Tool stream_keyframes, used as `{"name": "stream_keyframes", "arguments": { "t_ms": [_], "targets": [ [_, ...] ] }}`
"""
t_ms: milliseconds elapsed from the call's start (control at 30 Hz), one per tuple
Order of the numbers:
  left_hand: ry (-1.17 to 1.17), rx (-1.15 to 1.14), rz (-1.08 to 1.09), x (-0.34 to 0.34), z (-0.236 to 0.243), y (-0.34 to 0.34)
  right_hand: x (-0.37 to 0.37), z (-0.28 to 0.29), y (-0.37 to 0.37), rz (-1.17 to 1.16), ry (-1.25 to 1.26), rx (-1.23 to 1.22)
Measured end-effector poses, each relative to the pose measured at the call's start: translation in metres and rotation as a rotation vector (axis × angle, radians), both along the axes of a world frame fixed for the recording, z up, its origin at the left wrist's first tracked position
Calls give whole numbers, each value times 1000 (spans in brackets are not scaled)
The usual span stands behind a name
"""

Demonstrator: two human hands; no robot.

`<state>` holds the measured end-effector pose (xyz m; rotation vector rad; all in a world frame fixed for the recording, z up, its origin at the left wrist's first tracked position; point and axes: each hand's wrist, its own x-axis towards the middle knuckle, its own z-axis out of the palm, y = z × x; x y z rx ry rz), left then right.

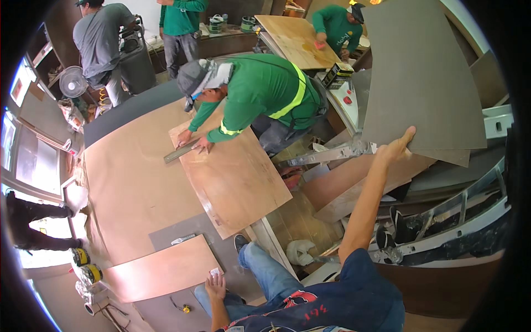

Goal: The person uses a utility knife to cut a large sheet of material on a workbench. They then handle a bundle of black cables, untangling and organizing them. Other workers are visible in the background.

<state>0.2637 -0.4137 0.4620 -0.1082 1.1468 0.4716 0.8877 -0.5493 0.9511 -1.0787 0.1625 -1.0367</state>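
Note:
My right hand, arm stretched out to the right, grips the lower left edge of a large grey sheet that stands upright. The thumb shows, while other fingers are partly hidden. A second sheet edge shows just below the grey one. Low in the middle, my left hand has its fingers stretched out by the near right corner of a narrow plywood board. A small white piece is at those fingertips; whether they touch it I cannot tell.
Across the worktable, a person in green presses a metal straightedge onto a plywood panel. A yellow tape measure lies near my left hand. An aluminium ladder is at right. Other people stand farther back.

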Motion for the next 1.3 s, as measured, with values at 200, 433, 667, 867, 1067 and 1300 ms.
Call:
{"name": "stream_keyframes", "arguments": {
  "t_ms": [200, 433, 667, 867, 1067, 1300],
  "targets": [
    [-15, 153, -177, 61, 41, 44, 15, 26, -11, -33, -37, -53],
    [115, 340, -414, 36, 79, 74, -1, 59, -36, -122, 110, -180],
    [340, 167, -669, -16, 48, 69, -30, 72, -66, -207, 68, -320],
    [312, 310, -709, -16, 59, 94, -47, 86, -80, -192, 228, -379],
    [302, 388, -683, -19, 52, 122, -57, 107, -45, -222, 274, -331],
    [334, 331, -725, -39, 17, 126, -8, 100, -43, -188, -42, -286]
  ]
}}
